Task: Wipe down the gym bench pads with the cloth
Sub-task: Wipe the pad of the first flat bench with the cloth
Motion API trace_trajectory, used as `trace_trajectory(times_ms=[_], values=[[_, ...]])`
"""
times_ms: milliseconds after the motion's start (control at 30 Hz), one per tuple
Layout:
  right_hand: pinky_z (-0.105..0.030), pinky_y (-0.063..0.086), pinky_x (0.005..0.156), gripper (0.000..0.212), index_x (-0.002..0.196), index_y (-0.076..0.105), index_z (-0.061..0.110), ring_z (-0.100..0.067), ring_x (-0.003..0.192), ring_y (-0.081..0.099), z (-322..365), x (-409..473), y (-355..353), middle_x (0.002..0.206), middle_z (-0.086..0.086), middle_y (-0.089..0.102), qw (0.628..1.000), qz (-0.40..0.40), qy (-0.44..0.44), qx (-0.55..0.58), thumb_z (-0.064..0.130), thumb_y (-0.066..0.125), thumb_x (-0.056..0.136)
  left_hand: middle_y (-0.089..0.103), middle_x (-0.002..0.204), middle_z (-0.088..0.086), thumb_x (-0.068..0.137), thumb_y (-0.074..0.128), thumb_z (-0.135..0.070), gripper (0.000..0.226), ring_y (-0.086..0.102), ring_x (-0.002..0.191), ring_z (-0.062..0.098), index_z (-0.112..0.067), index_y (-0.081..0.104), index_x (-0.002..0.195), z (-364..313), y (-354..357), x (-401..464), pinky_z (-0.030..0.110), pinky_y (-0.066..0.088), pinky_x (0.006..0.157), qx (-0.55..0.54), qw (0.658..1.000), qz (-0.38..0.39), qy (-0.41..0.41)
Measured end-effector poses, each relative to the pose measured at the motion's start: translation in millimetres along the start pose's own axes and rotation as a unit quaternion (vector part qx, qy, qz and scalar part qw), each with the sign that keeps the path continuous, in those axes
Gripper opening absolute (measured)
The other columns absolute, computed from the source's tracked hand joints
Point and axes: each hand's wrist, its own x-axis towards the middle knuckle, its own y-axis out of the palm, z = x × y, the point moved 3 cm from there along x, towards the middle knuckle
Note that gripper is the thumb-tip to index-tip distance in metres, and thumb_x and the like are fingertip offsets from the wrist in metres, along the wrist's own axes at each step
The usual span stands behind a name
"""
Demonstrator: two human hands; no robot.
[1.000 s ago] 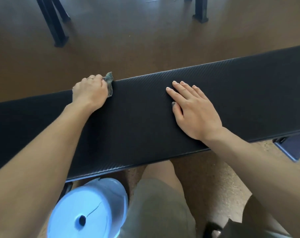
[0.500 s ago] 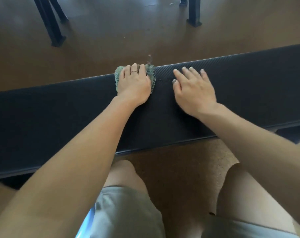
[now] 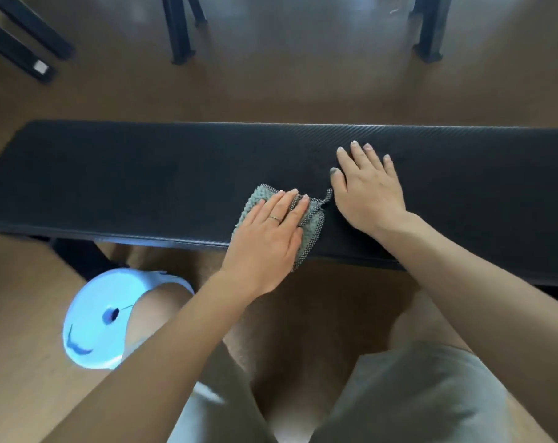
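A long black bench pad [image 3: 127,174] runs across the view in front of my knees. A small grey-green textured cloth [image 3: 311,230] lies on its near edge and hangs a little over the front. My left hand [image 3: 268,241] presses flat on the cloth with straight fingers, a ring on one finger. Just to the right of it, my right hand [image 3: 368,190] rests flat on the bare pad with its fingers spread, close to the cloth's small loop.
A pale blue round stool [image 3: 95,318] stands on the brown floor by my left knee. Black metal frame legs [image 3: 178,30] stand beyond the bench, with more at the far left [image 3: 21,43] and far right [image 3: 431,27].
My left hand has drawn the cloth from the pad's far edge toward the near edge. The view has shifted, and the right hand still rests flat on the pad.
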Motion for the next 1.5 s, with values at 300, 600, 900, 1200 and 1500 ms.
trace_trajectory(times_ms=[300, 600, 900, 1200, 1500], values=[[-0.050, 0.008, 0.129, 0.057, 0.163, 0.027, 0.020, -0.027, 0.159, 0.012, 1.4, -14.3, 17.8, 0.171, -0.009, 0.019, 0.995, -0.064, -0.074, -0.036, 0.039, 0.022, 0.109, 0.002, 0.172, -0.004, 0.112, 0.017, -0.036, 0.055, -0.001, 0.158, 0.014, -0.025, 0.007, 0.164, 8.9, -2.0, 50.9, 0.034, 0.001, 0.128, -0.040, 0.988, -0.020, -0.151], [-0.051, 0.013, 0.128, 0.055, 0.161, 0.032, 0.021, -0.029, 0.158, 0.016, 1.8, -10.2, 16.8, 0.170, -0.009, 0.023, 0.994, -0.072, -0.065, -0.052, 0.038, 0.024, 0.109, 0.041, 0.161, 0.006, 0.106, 0.023, -0.030, 0.054, 0.034, 0.151, 0.025, -0.016, 0.044, 0.154, 25.6, 21.2, -13.0, 0.042, 0.022, 0.125, -0.051, 0.940, -0.193, -0.276], [-0.054, 0.014, 0.127, 0.067, 0.161, 0.031, 0.018, -0.032, 0.157, 0.019, 6.0, -10.5, 18.8, 0.169, -0.011, 0.025, 0.992, -0.083, -0.069, -0.063, 0.043, 0.007, 0.103, 0.006, 0.171, 0.009, 0.106, 0.036, -0.017, 0.060, 0.003, 0.158, 0.026, -0.012, 0.017, 0.163, 81.9, 34.0, -16.5, 0.045, 0.013, 0.127, -0.388, 0.609, -0.454, -0.522], [-0.052, 0.012, 0.128, 0.055, 0.162, 0.031, 0.018, -0.031, 0.158, 0.017, 4.8, -10.1, 18.6, 0.169, -0.011, 0.024, 0.993, -0.078, -0.062, -0.071, 0.036, 0.026, 0.110, -0.003, 0.172, -0.001, 0.111, 0.033, -0.024, 0.065, -0.001, 0.156, 0.009, -0.017, -0.005, 0.163, -55.7, 37.7, 3.4, 0.017, 0.000, 0.122, -0.533, 0.500, -0.427, -0.532], [-0.048, 0.011, 0.129, 0.063, 0.160, 0.034, 0.017, -0.029, 0.158, 0.018, -2.1, -9.0, 16.6, 0.169, -0.010, 0.026, 0.994, -0.063, -0.084, -0.029, 0.039, 0.015, 0.104, -0.011, 0.171, 0.012, 0.110, 0.034, -0.023, 0.058, -0.012, 0.158, 0.029, -0.004, 0.015, 0.162, -106.9, 57.0, 0.5, 0.045, 0.010, 0.128, -0.362, 0.756, -0.345, -0.421]])
